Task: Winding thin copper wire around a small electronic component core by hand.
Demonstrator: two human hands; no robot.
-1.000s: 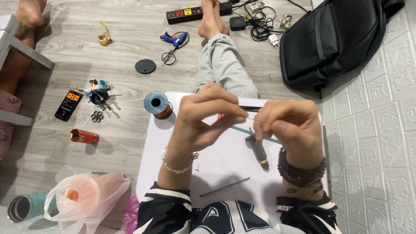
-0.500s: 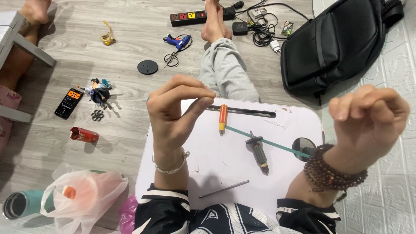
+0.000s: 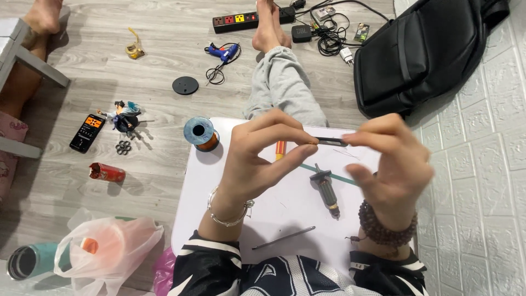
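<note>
my left hand [image 3: 257, 159] and right hand [image 3: 389, 164] pinch opposite ends of a thin dark strip [image 3: 330, 141]. it lies level, left to right between them. maybe fine wire trails off it, too faint to tell.

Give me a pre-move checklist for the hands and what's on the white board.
1. Left hand fingertips pinched together: ok.
2. Right hand fingertips pinched, level with the left: ok.
3. Whether a thin wire spans the two pinches: cannot tell, too fine to see.
4. Small dark motor rotor with a copper-coloured end lying free on the white board: ok.
5. Spool of copper wire at the board's far left corner, near its edge: not ok.
6. Thin grey metal rod flat on the board, apart from the rotor: ok.
</note>
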